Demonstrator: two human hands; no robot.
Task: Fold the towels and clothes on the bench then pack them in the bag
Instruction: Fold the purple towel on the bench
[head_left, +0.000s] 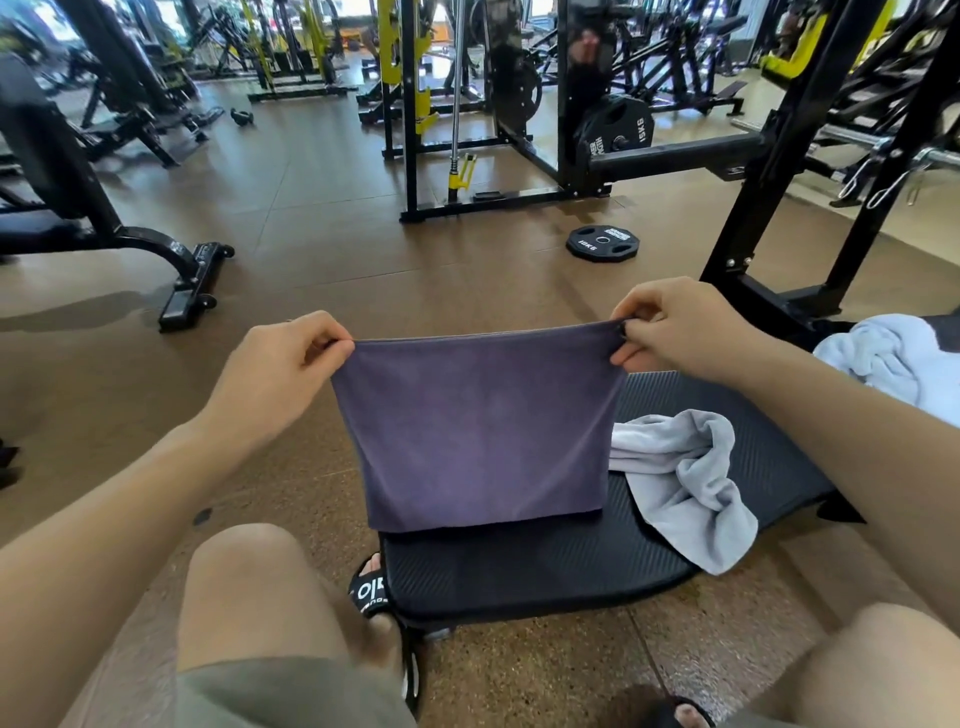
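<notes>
- Head view: we hold the purple towel (478, 431) up in the air by its two top corners, its upper edge stretched almost straight between our hands.
- Our left hand (280, 374) pinches the left corner, thumb and fingers curled tight on the cloth.
- Our right hand (675, 327) pinches the right corner the same way, fingertips closed on the hem.
- The towel hangs flat, its side edges sloping slightly inward; its bottom edge ends just above the near part of the black bench pad (545, 571), and we cannot tell whether it touches.
- A crumpled grey towel (685, 478) lies on the pad just right of the purple one, one tail spilling over the pad's right edge.
- A pale blue cloth (893, 364) lies bunched further right, beyond our right forearm, well apart from the grey towel.
- The pad's front edge sits between our knees, beside the black sandal (370, 590) on our left foot.
- Open brown floor (322, 234) spreads ahead and to the left; a weight plate (602, 243) lies flat past the towel, near the black rack frame (779, 171).
</notes>
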